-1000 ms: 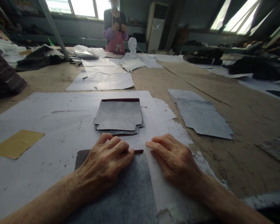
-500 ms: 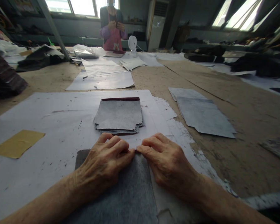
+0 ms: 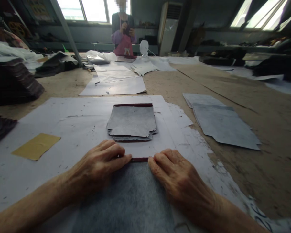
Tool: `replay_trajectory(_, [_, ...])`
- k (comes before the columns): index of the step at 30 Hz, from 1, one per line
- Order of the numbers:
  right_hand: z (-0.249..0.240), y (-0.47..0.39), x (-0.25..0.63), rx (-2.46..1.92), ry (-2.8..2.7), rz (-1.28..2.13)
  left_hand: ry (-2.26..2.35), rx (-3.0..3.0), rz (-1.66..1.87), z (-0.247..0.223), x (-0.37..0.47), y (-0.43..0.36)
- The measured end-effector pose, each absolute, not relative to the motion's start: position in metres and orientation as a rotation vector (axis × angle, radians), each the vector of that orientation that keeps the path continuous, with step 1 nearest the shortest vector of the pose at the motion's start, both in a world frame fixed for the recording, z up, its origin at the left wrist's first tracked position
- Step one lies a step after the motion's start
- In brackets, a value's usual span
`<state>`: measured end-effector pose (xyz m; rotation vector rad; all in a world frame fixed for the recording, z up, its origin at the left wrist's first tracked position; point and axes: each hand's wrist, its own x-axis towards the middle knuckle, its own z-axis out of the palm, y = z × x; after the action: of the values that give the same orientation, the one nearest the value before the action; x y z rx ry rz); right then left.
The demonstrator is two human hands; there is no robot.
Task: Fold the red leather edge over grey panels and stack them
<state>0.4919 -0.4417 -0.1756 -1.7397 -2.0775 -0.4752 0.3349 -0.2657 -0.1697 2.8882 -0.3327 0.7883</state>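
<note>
A grey-backed sheet of material (image 3: 138, 191) lies in front of me, its far edge turned over into a narrow dark red strip. At the left end of that strip is my left hand (image 3: 104, 165), fingers curled and thumb pressed on the fold. My right hand (image 3: 177, 178) is closed in the same way at the right end, its fingertips pinching the edge. Between the two thumbs a short stretch of the red fold shows. Just beyond the hands sits a stack of similar grey pieces (image 3: 133, 119) with dark red folded edges and notched corners.
White paper (image 3: 75, 129) with torn edges covers the table (image 3: 223, 84) here. A yellow-brown card (image 3: 36, 146) lies left, grey sheets (image 3: 223, 123) right. Dark stacked material (image 3: 12, 81) stands far left. Across the table are a person (image 3: 123, 35) and a small white fan (image 3: 144, 48).
My hands have moved apart along the folded edge, uncovering the dark red strip between them. The view has swung slightly left, so the surroundings sit further right.
</note>
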Motion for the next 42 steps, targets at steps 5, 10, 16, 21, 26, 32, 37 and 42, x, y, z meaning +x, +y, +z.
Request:
replay_trajectory(5, [-0.173,-0.440,0.493,-1.759,-2.119,-0.422,-0.372,2.901,0.712,-0.171,0.337,-0.266])
replay_trajectory(10, [-0.155,-0.435,0.476,-1.898,-2.333,-0.641,-0.405,2.940,0.733,-0.171,0.338,-0.270])
replay_trajectory(16, [-0.162,-0.418,0.457,-1.822,-2.187,-0.572,-0.410,2.946,0.671,-0.170,0.339,-0.273])
replay_trajectory(21, [-0.172,-0.415,0.461,-1.728,-2.127,-0.510,-0.375,2.885,0.727,-0.168,0.331,-0.261])
replay_trajectory(26, [-0.173,-0.412,0.465,-1.668,-2.079,-0.465,-0.301,2.846,0.685,-0.170,0.313,-0.246])
replay_trajectory(32, [-0.169,-0.409,0.466,-1.714,-2.169,-0.403,-0.367,2.864,0.711,-0.170,0.310,-0.247])
replay_trajectory(37, [-0.158,-0.404,0.458,-1.799,-2.286,-0.531,-0.372,2.925,0.674,-0.170,0.313,-0.251])
replay_trajectory(42, [-0.162,-0.390,0.444,-1.684,-2.186,-0.615,-0.368,2.894,0.687,-0.170,0.313,-0.250])
